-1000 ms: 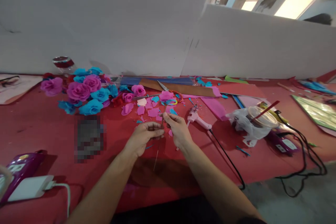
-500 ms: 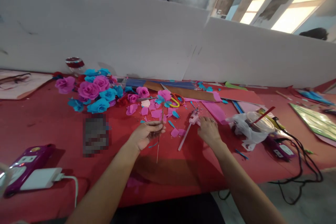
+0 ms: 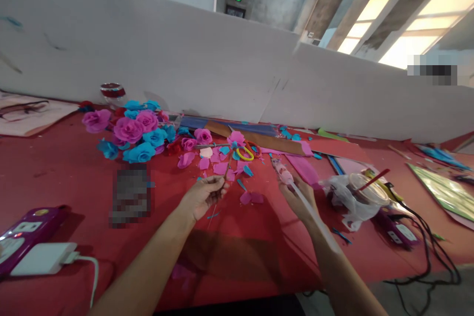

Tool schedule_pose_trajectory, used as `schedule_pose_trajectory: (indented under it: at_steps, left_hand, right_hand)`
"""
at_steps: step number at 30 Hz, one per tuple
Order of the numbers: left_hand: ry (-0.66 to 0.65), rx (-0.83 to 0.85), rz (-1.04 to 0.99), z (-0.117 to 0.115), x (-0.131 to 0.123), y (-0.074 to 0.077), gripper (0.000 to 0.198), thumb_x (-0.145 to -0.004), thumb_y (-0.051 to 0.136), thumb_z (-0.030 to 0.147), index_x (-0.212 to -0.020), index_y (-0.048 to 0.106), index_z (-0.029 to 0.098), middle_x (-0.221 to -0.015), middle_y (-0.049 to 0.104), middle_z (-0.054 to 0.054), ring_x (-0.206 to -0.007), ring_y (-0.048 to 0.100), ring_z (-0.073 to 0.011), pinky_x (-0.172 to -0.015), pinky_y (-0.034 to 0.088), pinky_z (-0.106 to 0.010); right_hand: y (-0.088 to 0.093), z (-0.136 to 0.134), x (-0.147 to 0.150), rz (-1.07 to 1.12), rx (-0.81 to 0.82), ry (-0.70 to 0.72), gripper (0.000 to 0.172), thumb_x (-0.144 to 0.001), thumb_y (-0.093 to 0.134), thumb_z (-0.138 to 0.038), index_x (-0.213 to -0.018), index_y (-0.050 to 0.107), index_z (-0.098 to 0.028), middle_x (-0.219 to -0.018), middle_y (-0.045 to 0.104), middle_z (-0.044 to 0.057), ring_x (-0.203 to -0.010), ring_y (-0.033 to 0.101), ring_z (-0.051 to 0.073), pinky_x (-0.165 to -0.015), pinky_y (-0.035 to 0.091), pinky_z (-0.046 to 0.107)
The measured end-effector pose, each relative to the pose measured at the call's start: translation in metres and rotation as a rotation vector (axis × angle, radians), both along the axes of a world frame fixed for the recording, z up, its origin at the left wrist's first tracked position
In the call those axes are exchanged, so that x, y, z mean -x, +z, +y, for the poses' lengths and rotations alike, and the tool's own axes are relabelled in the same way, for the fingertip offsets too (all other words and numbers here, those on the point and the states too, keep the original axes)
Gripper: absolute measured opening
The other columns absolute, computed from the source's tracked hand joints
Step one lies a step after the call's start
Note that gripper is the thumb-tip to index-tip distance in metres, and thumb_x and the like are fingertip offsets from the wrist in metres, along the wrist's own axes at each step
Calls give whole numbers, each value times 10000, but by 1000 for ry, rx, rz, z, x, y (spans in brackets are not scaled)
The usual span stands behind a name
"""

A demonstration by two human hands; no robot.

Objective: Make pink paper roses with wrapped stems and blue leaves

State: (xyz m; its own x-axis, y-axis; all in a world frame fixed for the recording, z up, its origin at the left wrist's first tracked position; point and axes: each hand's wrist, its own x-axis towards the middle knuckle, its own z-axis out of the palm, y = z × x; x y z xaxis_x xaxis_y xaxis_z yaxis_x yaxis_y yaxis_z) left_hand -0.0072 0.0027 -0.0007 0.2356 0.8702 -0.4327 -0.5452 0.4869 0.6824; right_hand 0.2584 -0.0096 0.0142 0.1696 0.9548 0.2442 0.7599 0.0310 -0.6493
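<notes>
My left hand (image 3: 203, 195) is closed round the thin brown stem of a paper flower (image 3: 236, 139) with a pink head and blue leaves, held up over the red table. In my right hand (image 3: 298, 197) is a pink hot glue gun (image 3: 285, 174), gripped with its nozzle pointing away from me. A long translucent glue stick (image 3: 313, 212) sticks out of its back, over my forearm. Loose pink petals (image 3: 221, 168) and small blue pieces (image 3: 248, 171) lie beyond my hands. Scissors with yellow and orange handles (image 3: 245, 153) rest behind the flower.
A bunch of pink, blue and red paper flowers (image 3: 129, 131) stands at the left. Purple power strips (image 3: 35, 222) lie on both sides, one with a white charger (image 3: 44, 258). At the right are a plastic bag (image 3: 338, 192), a cup with a red straw (image 3: 370, 188) and black cables.
My right hand has lifted the glue gun from the table and turned it, so its glue stick now points back toward me. My left hand still holds the flower stem.
</notes>
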Motion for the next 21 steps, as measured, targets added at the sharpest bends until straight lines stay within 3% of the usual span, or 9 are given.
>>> schedule_pose_trajectory:
  at_steps: [4,9,17,21]
  left_hand:
    - [4,-29,51,-1,-1,1,70,-738,632,45,-724,672,101,-645,658,-49,-519,604,-76,-512,485,-151]
    - [2,-68,97,-3,-2,4,51,-664,710,74,-664,674,110,-598,653,-31,-499,593,-76,-514,468,-153]
    - [0,-114,90,-3,-4,7,112,-564,779,108,-635,691,108,-588,651,-25,-507,587,-81,-527,476,-165]
    - [-1,-128,90,-4,-4,8,154,-521,809,138,-621,694,117,-585,649,-21,-513,579,-81,-522,479,-169]
  right_hand:
    - [13,-21,28,448,95,253,414,-839,451,-523,-905,623,-151,-775,635,57,-587,516,133,-495,380,232]
    - [25,-32,48,588,93,478,470,-841,422,-588,-888,628,-169,-841,641,75,-608,545,137,-526,417,248]
    - [19,-26,53,602,76,517,484,-839,423,-600,-848,621,-158,-708,601,54,-642,539,153,-597,428,274]
    - [24,-26,54,559,77,499,499,-831,415,-617,-826,607,-157,-657,571,36,-610,522,143,-557,405,258]
